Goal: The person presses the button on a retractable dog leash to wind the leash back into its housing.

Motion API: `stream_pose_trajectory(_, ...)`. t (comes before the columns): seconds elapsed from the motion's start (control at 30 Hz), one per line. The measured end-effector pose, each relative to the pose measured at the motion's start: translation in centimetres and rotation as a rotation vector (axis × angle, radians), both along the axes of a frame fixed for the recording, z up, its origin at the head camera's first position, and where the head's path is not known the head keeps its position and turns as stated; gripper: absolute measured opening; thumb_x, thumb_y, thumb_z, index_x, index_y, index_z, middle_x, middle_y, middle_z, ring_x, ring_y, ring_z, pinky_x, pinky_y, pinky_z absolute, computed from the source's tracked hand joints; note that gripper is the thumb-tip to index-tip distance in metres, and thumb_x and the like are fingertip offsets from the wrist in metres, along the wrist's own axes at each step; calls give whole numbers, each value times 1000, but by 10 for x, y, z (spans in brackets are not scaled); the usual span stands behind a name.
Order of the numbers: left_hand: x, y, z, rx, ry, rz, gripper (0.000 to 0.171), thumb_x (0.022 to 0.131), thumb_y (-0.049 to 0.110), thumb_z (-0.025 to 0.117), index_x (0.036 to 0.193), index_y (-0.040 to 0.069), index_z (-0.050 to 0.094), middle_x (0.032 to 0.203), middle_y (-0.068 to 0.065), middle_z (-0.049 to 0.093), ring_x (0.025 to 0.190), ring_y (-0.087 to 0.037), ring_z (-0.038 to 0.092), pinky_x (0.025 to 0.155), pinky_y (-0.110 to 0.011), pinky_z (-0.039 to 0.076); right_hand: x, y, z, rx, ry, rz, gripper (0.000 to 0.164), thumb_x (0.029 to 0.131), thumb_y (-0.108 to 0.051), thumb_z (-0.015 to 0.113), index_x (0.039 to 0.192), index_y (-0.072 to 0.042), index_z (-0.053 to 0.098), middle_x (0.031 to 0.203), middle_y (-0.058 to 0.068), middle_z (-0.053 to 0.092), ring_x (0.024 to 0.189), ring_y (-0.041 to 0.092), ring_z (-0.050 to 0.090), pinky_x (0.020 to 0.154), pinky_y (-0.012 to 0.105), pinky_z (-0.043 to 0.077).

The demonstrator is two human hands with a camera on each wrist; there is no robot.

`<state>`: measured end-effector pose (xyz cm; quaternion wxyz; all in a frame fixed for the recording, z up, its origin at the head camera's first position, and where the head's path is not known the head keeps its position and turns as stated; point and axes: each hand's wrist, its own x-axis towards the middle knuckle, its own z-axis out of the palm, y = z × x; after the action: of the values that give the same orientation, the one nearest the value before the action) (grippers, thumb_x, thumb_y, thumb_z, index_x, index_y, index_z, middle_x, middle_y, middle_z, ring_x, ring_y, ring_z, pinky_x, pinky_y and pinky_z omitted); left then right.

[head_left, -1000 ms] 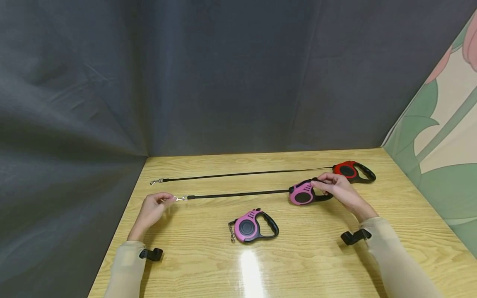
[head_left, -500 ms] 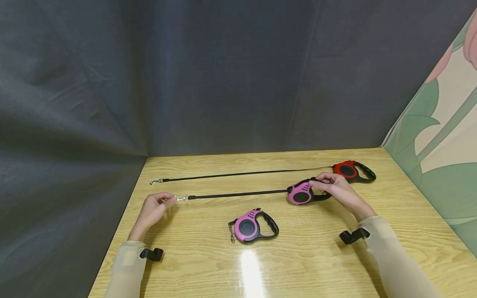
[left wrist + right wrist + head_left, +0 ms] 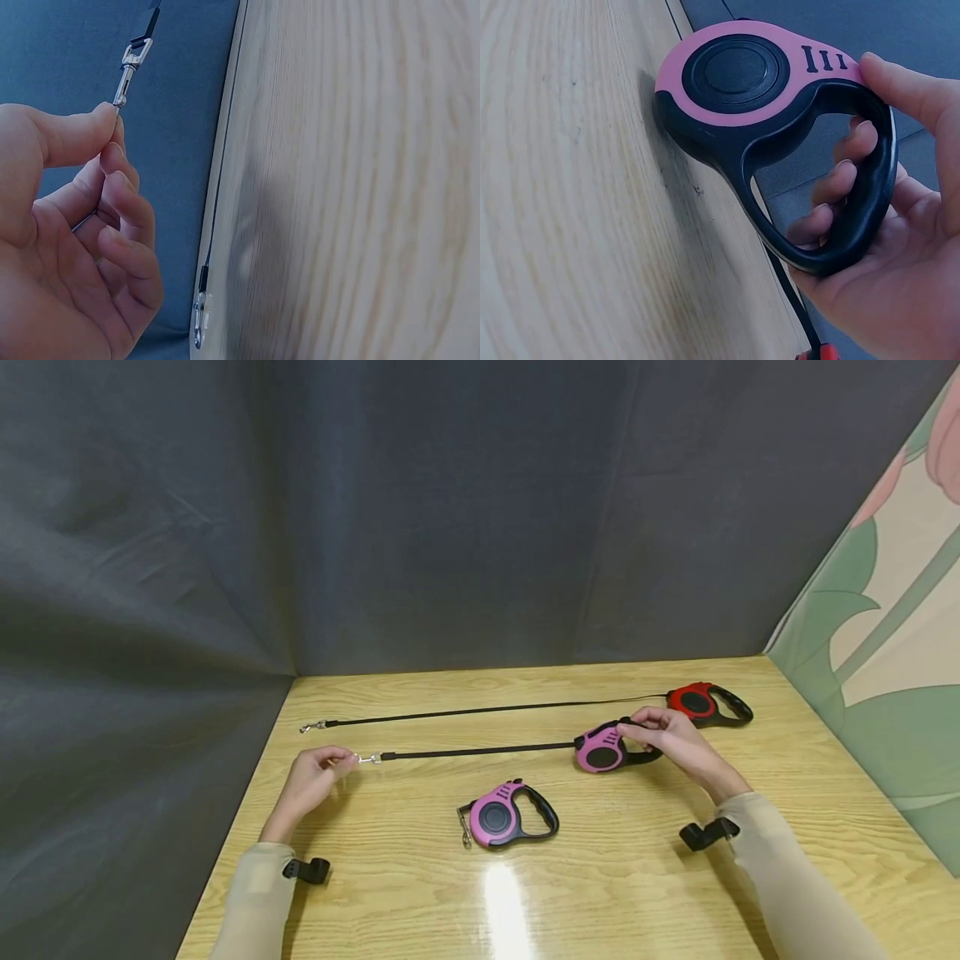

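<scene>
My left hand pinches the end of a silver snap hook between thumb and forefinger. From that hook a black strap runs taut to a pink and black retractable dog leash. Its black loop handle is gripped by my right hand, several fingers passing through the loop and the thumb on top. The leash case is held just over the table, tilted. A second pink retractable leash lies between the hands, its strap wound in and its hook at the left side.
A red retractable leash lies behind my right hand, its black strap stretched left to a hook. Grey curtains stand behind and left of the wooden table. A flowered panel borders the right.
My right hand has moved slightly left with the pink leash, so the strap between the hands is a little shorter. My left hand keeps its pinch on the hook.
</scene>
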<state>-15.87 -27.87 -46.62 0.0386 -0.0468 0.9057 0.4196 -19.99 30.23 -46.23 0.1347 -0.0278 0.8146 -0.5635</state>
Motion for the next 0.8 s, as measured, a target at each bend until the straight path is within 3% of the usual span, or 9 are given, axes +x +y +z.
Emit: stream_pose_trajectory(0.8,-1,10,0,18,6,-50,26,106,24,68,115,2,78,106,-14,76,82,-18,58,70,-29,47,-1,-14,-1,-26,22,2,24,102,-28,75,104,-5,67,81,-8,60,80,14,55,76,30,43)
